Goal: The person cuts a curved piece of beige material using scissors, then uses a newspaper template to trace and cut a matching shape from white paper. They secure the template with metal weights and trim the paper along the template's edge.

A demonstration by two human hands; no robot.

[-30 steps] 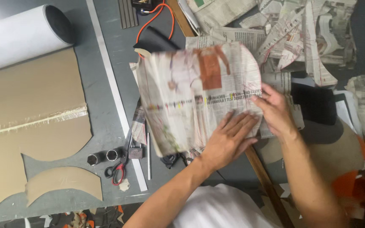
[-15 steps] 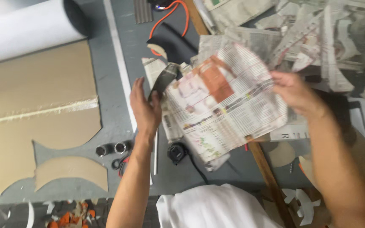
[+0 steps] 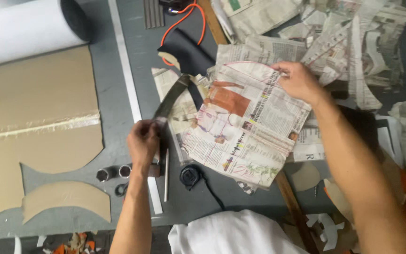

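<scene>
Moved: your left hand (image 3: 143,141) has slid off the newspaper sheet (image 3: 247,129) to the table's middle; the sheet has swung rightward.
Left grip: pinching the lower end of a dark strap (image 3: 171,99), which runs up under the sheet.
Right grip: your right hand (image 3: 298,81) pinches the sheet's top edge.
Nearby: pen (image 3: 166,175), metal ruler (image 3: 127,75), tape measure (image 3: 191,176).

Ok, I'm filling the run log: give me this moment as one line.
left hand: grips dark flat strap | right hand: pinches folded printed newspaper stack at its top edge | surface: grey worktable
</scene>
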